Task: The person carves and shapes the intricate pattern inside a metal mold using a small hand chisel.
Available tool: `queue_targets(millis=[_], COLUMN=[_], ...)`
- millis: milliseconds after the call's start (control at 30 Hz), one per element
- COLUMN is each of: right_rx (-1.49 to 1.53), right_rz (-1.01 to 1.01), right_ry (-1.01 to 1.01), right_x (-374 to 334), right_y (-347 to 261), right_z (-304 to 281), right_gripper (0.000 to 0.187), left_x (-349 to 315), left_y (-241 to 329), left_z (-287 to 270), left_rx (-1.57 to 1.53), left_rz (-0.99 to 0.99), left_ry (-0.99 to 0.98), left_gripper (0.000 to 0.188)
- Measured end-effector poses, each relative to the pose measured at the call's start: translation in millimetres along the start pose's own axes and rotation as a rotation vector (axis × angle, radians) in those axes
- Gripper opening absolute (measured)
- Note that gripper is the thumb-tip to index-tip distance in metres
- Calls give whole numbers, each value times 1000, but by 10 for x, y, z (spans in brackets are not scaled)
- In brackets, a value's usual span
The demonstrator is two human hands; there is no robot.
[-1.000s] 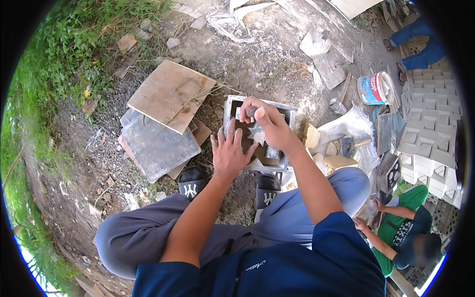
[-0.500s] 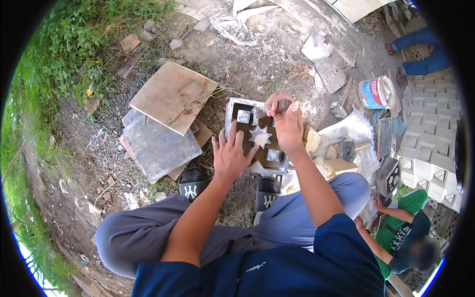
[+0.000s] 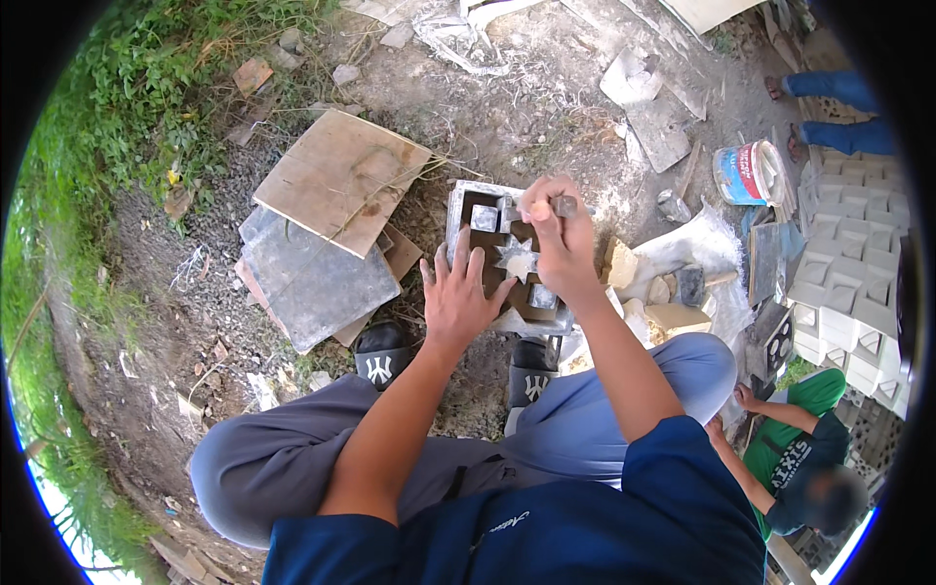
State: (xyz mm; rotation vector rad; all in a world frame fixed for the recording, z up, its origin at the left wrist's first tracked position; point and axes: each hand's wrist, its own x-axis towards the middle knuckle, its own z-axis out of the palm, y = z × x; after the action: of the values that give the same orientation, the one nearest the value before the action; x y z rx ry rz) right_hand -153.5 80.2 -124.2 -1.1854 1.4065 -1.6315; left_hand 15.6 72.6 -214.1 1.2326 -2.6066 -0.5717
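A square metal mould stands on the ground between my feet. Inside it are a star-shaped core in the middle and square metal blocks towards the corners. My left hand lies over the mould's near left side, fingers spread and holding nothing, with its thumb close to the star. Above the mould's right side, my right hand is closed round a short, stubby grey tool. Only the tool's blunt end shows; my fingers hide the rest, and its exact kind is unclear.
Wooden boards and a grey slab are stacked on the left. Yellowish lumps lie on white sheeting at right, near a paint bucket. Patterned blocks are piled beyond. A co-worker crouches at lower right.
My right hand has tipped over and come down slightly, so the tool's blunt end now faces up. My left hand stays spread on the mould. The whole view has shifted a little.
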Motion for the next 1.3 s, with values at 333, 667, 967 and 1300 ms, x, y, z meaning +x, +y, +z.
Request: queue_targets(millis=[333, 667, 967, 1300], right_rx=[-258, -226, -320, -131], right_rz=[73, 133, 81, 43], right_ry=[-31, 9, 7, 55], right_x=[15, 64, 25, 11], right_y=[-68, -8, -1, -55], right_z=[-9, -23, -35, -40], right_gripper=[24, 18, 15, 18], left_x=[-2, -2, -11, -19], left_y=[-11, 17, 7, -35], left_z=[-15, 15, 6, -14], left_rx=[-26, -22, -41, -71], left_rz=[-17, 1, -34, -38], left_ry=[-39, -13, -50, -62], left_gripper=[71, 71, 70, 69])
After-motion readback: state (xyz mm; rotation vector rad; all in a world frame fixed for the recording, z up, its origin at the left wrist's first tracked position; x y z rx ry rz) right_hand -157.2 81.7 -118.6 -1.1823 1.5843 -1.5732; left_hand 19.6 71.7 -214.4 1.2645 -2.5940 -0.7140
